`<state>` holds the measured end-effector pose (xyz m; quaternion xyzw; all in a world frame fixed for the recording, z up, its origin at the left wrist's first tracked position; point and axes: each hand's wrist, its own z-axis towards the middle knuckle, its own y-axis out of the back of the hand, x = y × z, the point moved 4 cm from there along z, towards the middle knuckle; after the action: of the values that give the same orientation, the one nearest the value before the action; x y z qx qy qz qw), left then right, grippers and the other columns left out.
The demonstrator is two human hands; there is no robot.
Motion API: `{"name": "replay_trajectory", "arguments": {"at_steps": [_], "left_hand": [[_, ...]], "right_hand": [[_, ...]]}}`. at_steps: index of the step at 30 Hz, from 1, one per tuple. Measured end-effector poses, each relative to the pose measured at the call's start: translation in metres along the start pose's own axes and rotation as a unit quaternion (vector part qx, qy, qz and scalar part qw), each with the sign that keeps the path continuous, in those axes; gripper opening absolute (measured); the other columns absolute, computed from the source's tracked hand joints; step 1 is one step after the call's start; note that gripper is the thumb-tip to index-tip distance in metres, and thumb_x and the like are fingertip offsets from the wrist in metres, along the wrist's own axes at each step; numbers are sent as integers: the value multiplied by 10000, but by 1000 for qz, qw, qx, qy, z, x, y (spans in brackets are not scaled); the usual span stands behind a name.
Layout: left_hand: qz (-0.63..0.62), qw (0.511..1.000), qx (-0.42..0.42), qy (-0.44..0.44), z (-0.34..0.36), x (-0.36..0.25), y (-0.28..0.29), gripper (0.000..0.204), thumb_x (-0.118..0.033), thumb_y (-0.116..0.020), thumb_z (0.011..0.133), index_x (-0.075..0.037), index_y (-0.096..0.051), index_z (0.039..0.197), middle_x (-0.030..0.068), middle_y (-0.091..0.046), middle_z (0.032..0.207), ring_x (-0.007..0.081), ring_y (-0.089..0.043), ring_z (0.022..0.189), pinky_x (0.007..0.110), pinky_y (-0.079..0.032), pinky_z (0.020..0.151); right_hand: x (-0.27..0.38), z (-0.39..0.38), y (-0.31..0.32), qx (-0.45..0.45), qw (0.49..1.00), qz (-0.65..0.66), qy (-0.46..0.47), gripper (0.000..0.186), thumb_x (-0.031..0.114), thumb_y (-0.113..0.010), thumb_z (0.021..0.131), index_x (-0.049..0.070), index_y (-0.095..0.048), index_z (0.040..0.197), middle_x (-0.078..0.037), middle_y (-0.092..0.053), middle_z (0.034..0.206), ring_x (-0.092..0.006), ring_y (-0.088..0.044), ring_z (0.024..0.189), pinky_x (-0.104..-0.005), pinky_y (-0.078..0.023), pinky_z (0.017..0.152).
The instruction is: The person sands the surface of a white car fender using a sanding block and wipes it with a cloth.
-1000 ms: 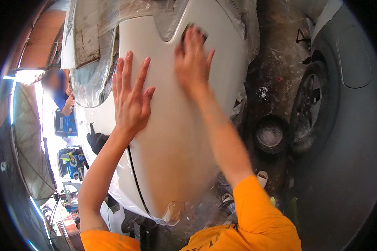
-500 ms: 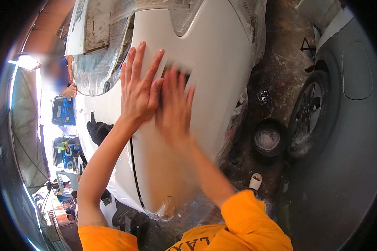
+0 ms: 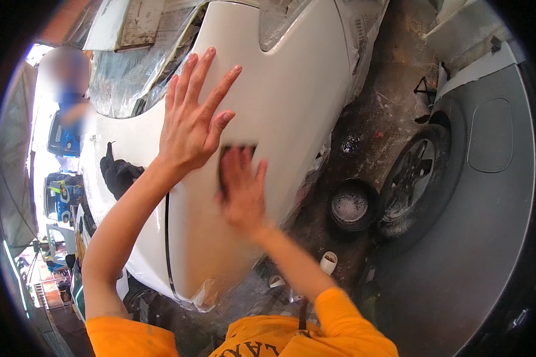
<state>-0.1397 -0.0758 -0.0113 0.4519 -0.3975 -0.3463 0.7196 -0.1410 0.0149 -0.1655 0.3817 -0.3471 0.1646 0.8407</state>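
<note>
My left hand rests with fingers spread on the white car panel, holding nothing. To its right and nearer me, my right hand presses a dark sanding sheet flat against the same panel. The right hand is blurred by motion, and most of the sheet is hidden under its fingers. A tan patch shows on the panel just below that hand. A thin dark seam runs along the panel under my left forearm.
Left of my forearm, a black glove-like thing touches the white bodywork. Plastic film covers the far left. On the right stand a black bucket of foamy liquid and a grey car with its wheel. A person is far left.
My right hand has slid the sheet toward me, away from my left hand. The left hand keeps to its area of the panel. The whole view has shifted slightly.
</note>
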Motion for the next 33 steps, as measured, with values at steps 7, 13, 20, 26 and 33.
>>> {"name": "replay_trajectory", "arguments": {"at_steps": [7, 13, 20, 26, 33], "left_hand": [[-7, 1000, -9, 1, 14, -14, 5, 573, -304, -543, 963, -291, -443, 1527, 88, -178, 1676, 351, -129, 1544, 557, -147, 1218], [26, 1000, 3, -5, 10, -14, -2, 560, -334, -555, 971, -289, -456, 1520, 101, -169, 1677, 364, -123, 1543, 558, -147, 1216], [19, 999, -17, -37, 20, -22, 8, 567, -373, -552, 968, -265, -462, 1517, 122, -163, 1676, 381, -125, 1539, 549, -145, 1217], [39, 999, 1, -34, 10, -11, -2, 543, -406, -516, 983, -242, -487, 1500, 134, -177, 1669, 395, -146, 1527, 545, -143, 1220], [38, 999, -3, -37, 14, -14, 3, 552, -475, -454, 1007, -223, -491, 1497, 142, -180, 1667, 392, -143, 1529, 544, -135, 1220]], "right_hand": [[-196, 236, 66, -161, 970, 122, -137, 650, 424, -262, 1081, 28, -185, 1591, -164, -128, 1674, -362, -123, 1542, -606, -121, 1212], [-63, -36, -12, -86, 969, 173, -153, 717, 281, -416, 1021, -1, -99, 1599, -224, -95, 1669, -450, -81, 1531, -653, -40, 1186], [-185, 194, 76, -154, 978, 87, -114, 659, 328, -378, 1056, 29, -148, 1596, -184, -180, 1660, -375, -172, 1531, -592, -124, 1216], [-56, -7, -6, -64, 979, 145, -125, 825, 306, -545, 934, -9, -160, 1592, -212, -98, 1673, -441, -114, 1532, -645, -85, 1192], [-142, 140, 40, -144, 980, 85, -107, 684, 330, -398, 1038, 9, -159, 1592, -190, -126, 1670, -392, -135, 1536, -636, -95, 1201]]}}
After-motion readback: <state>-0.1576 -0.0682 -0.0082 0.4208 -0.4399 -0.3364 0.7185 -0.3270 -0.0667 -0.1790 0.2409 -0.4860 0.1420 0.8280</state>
